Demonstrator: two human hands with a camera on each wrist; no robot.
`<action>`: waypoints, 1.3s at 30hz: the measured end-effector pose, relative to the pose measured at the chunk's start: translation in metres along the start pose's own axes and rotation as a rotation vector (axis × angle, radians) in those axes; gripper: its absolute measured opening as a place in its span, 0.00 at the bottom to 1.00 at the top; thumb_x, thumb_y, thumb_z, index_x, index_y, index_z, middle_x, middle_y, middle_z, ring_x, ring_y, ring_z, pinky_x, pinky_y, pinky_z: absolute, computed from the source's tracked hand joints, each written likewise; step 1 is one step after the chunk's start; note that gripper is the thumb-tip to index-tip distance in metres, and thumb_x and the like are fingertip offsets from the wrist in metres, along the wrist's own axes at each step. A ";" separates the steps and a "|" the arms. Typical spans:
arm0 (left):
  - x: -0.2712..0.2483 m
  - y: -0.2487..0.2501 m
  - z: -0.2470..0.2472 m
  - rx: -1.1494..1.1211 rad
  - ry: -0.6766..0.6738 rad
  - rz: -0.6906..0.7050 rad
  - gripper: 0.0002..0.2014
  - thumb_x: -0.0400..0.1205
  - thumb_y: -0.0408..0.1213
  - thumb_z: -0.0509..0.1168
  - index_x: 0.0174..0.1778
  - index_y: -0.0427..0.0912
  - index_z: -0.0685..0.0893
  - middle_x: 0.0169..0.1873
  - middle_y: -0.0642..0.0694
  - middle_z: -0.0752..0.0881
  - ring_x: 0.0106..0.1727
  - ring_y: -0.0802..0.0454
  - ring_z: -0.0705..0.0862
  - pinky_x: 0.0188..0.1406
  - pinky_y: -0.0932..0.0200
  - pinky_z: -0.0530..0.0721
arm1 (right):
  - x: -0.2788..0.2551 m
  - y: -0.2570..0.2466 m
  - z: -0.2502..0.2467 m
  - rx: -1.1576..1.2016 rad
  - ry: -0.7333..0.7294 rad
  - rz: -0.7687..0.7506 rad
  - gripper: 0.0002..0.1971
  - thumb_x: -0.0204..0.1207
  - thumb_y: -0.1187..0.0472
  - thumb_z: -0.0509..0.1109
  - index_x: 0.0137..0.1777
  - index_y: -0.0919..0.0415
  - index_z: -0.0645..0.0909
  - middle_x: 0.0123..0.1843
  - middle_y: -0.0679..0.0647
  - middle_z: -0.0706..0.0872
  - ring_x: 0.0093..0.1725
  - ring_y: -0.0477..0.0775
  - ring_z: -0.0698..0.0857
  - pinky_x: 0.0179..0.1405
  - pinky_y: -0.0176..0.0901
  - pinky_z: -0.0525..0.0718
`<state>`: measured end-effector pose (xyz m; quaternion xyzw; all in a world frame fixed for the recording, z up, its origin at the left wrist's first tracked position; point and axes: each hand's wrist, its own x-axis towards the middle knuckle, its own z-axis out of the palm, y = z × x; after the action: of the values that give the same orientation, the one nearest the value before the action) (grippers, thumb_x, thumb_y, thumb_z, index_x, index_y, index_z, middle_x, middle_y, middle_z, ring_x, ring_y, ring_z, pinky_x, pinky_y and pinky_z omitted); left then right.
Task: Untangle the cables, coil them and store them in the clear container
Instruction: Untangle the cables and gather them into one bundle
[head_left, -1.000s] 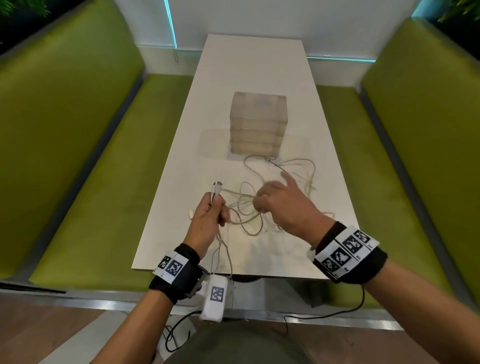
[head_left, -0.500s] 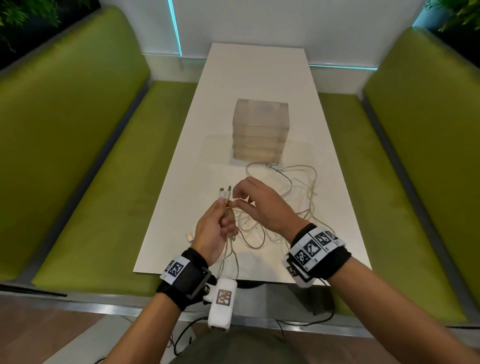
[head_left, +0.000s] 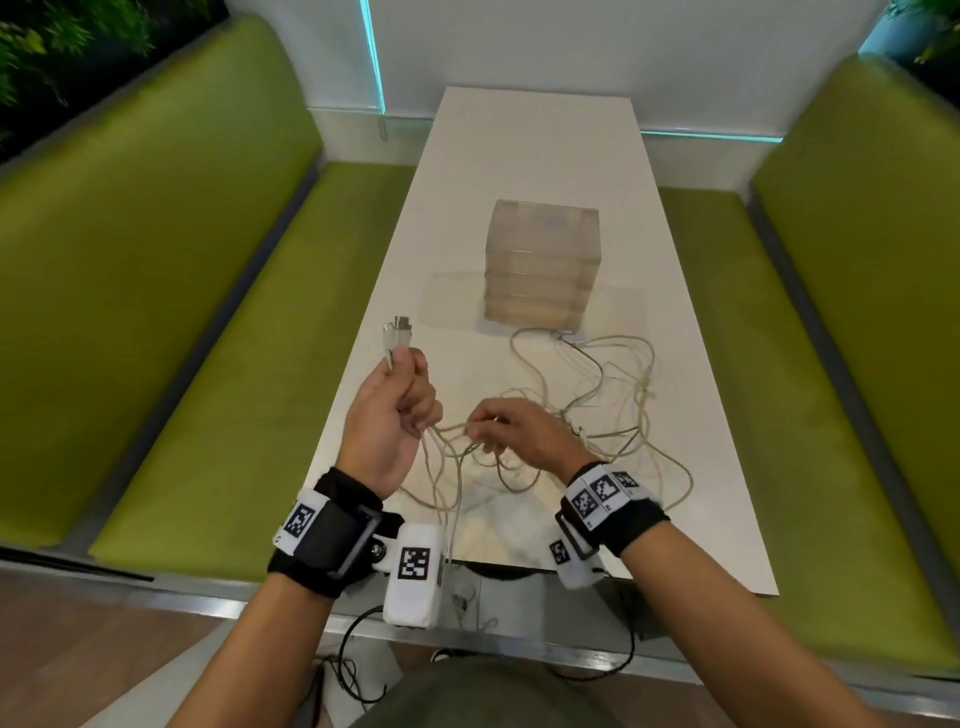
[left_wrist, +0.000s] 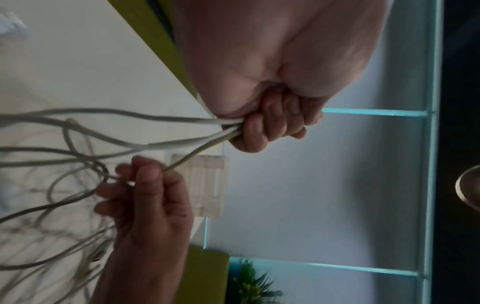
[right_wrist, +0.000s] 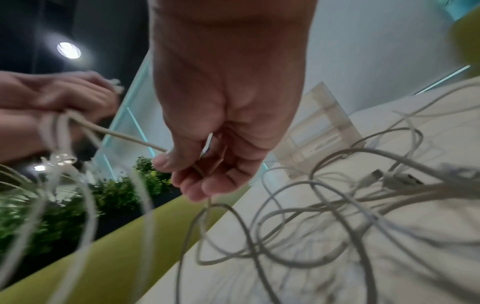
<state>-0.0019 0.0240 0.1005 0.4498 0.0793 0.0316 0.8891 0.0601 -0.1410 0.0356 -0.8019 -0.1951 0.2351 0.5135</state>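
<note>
Gathering: the left hand (head_left: 390, 415) now stands raised over the near left part of the table (head_left: 519, 156), higher than half a second ago; its fingers are curled tight round a small bunch of cable ends, and the plugs (head_left: 397, 332) stick up out of the fist, side by side
Change: a second ago this hand held only one plug; now at least two show above the fist, and the left wrist view shows several strands leaving it together
Right hand: the right hand (head_left: 511, 434) has dropped from the plugs to the strands below; thumb and forefinger pinch one cable (right_wrist: 124, 135) that runs straight across to the left fist
Meaning: I judge the ends are being collected first, so that one cable can be drawn out along its length; untangling is barely begun, and no coil is made
Cables: the tangle (head_left: 597, 405) lies loose on the table between the hands and the container, loops crossing loops; some strands hang over the near edge
Container: the clear container (head_left: 540, 265) stands in the middle of the table, shut as far as I can tell; one cable loop reaches its front foot
Around: green benches (head_left: 182, 312) flank the table on both sides
Hindrance: loose plugs (right_wrist: 397, 176) deep in the tangle may catch as a strand is pulled; the crossings are too many to follow
</note>
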 end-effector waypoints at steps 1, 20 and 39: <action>0.000 0.007 -0.002 -0.005 0.004 0.028 0.14 0.86 0.43 0.53 0.39 0.41 0.74 0.19 0.55 0.63 0.19 0.59 0.59 0.20 0.65 0.60 | 0.005 0.001 -0.008 -0.010 0.053 -0.007 0.05 0.77 0.64 0.69 0.43 0.65 0.85 0.36 0.52 0.84 0.33 0.47 0.81 0.34 0.37 0.79; 0.016 0.029 -0.014 -0.016 0.059 0.192 0.15 0.89 0.43 0.50 0.40 0.42 0.75 0.19 0.56 0.63 0.21 0.59 0.59 0.24 0.63 0.58 | 0.015 -0.030 0.003 0.057 -0.054 -0.034 0.06 0.83 0.62 0.62 0.46 0.60 0.78 0.45 0.52 0.88 0.34 0.48 0.84 0.34 0.42 0.80; 0.021 0.016 -0.006 0.204 0.128 0.200 0.09 0.85 0.35 0.59 0.39 0.46 0.76 0.22 0.58 0.69 0.22 0.60 0.60 0.26 0.64 0.57 | 0.020 -0.015 -0.026 -0.463 -0.345 0.167 0.06 0.80 0.57 0.66 0.43 0.54 0.83 0.43 0.46 0.86 0.33 0.49 0.83 0.34 0.36 0.77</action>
<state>0.0184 0.0405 0.1075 0.5407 0.0937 0.1404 0.8241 0.0900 -0.1429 0.0556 -0.8590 -0.2613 0.3586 0.2554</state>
